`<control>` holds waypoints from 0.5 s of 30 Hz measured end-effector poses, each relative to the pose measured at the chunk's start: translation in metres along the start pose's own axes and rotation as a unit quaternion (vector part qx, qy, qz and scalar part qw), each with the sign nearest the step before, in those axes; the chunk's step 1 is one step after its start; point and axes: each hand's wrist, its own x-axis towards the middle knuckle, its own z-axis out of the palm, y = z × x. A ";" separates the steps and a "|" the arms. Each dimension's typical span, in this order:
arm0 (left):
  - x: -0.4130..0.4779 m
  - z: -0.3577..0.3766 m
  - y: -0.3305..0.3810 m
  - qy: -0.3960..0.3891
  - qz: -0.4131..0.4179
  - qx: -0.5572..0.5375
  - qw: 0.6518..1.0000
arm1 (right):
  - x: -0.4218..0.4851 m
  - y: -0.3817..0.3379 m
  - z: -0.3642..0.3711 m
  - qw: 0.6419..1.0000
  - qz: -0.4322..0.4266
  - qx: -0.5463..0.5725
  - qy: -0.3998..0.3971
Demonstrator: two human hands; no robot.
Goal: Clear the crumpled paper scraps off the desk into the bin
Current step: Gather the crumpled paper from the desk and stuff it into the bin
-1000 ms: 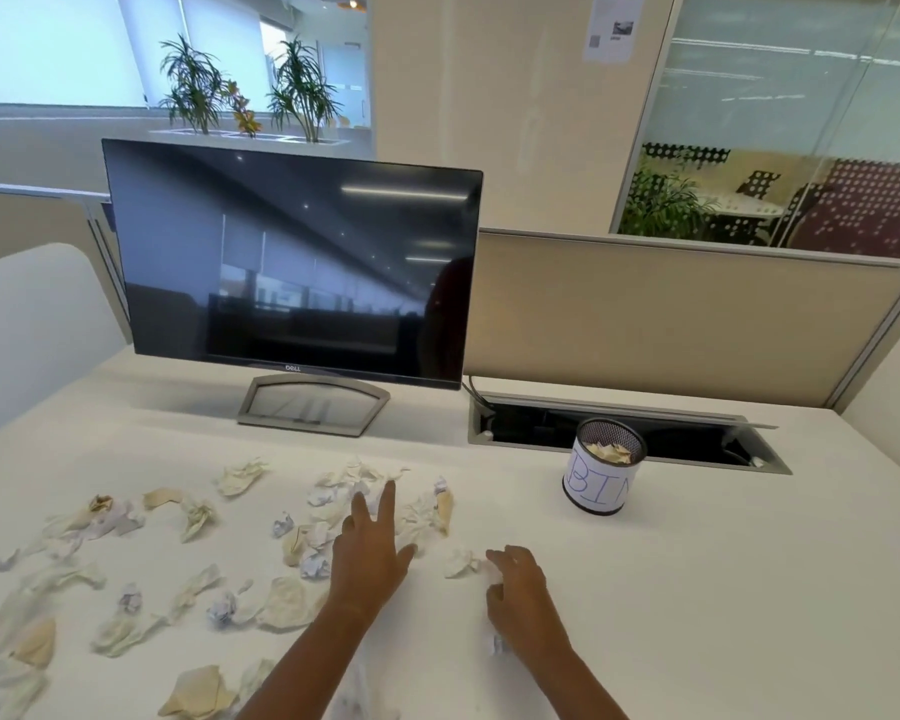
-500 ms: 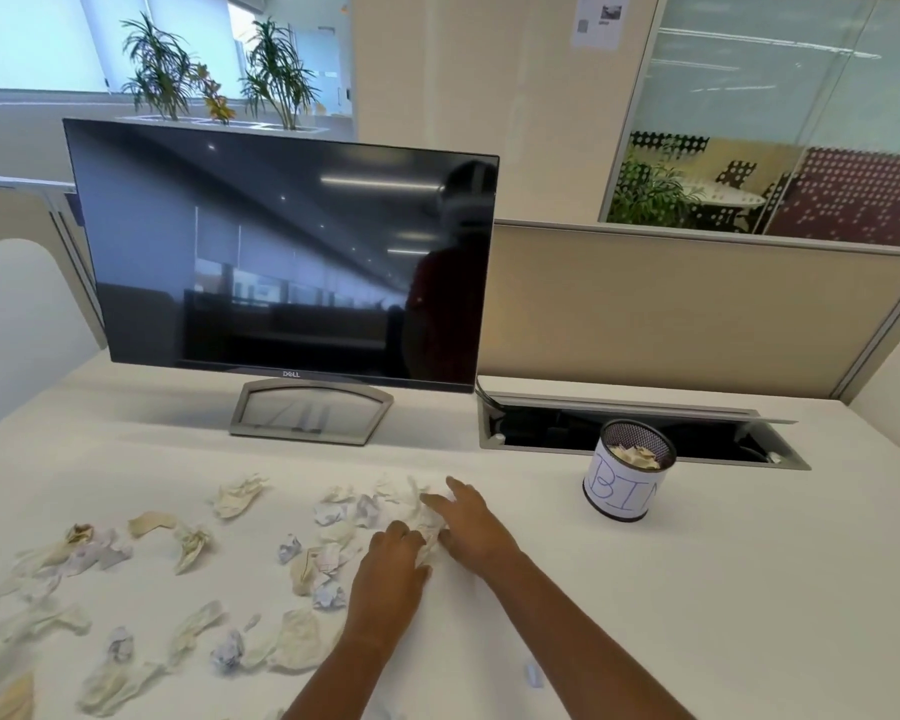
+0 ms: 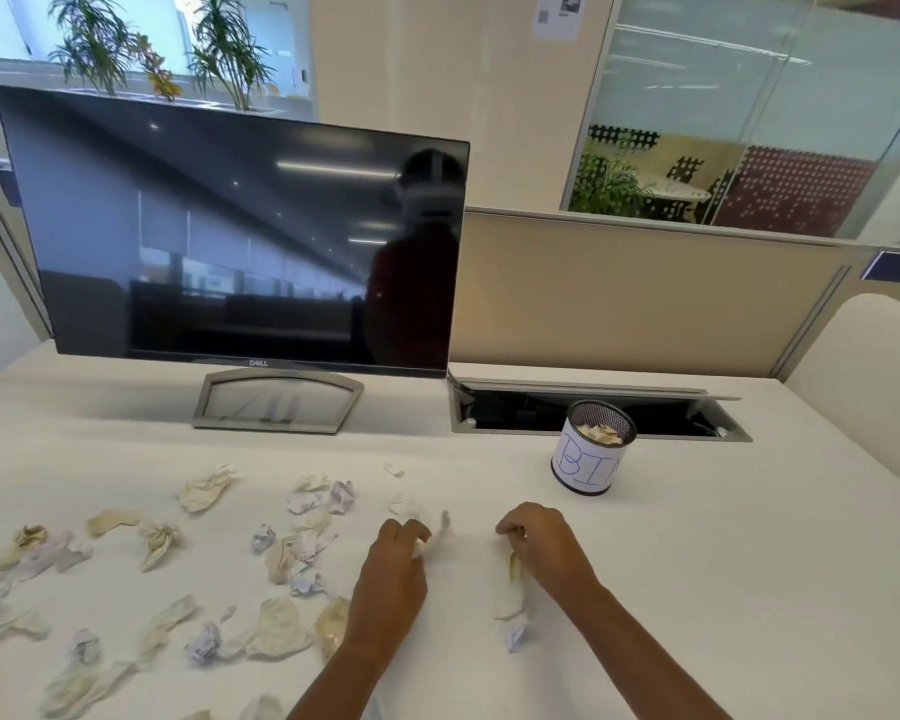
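Several crumpled paper scraps (image 3: pixel 198 563), white and cream, lie scattered over the left and middle of the white desk (image 3: pixel 749 589). A small mesh bin (image 3: pixel 591 457) labelled BIN stands at the middle right with scraps inside. My left hand (image 3: pixel 393 569) is curled around a white scrap (image 3: pixel 421 544) near the desk's middle. My right hand (image 3: pixel 544 545) grips a cream scrap (image 3: pixel 514 566), below and left of the bin. A small bluish scrap (image 3: pixel 516 635) lies beside my right forearm.
A dark monitor (image 3: pixel 230 236) on a grey stand (image 3: pixel 276 402) occupies the back left. An open cable tray (image 3: pixel 531 407) runs behind the bin. A beige partition (image 3: pixel 645 298) closes the back. White chair backs flank both sides.
My right hand has drawn back to the right from the scrap pile with a cream scrap in it. My left hand has closed on a white scrap. The view moved closer.
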 end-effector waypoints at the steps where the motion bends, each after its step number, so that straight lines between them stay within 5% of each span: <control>1: -0.003 0.001 0.005 0.003 0.005 -0.005 1.000 | -0.009 0.005 -0.004 1.000 0.007 0.017 0.017; 6: -0.018 0.013 0.028 -0.016 0.029 -0.007 0.999 | -0.053 0.021 -0.014 0.994 0.036 0.085 0.058; 15: -0.036 0.029 0.050 -0.049 -0.058 0.022 0.997 | -0.102 -0.002 0.009 0.994 0.015 -0.064 -0.093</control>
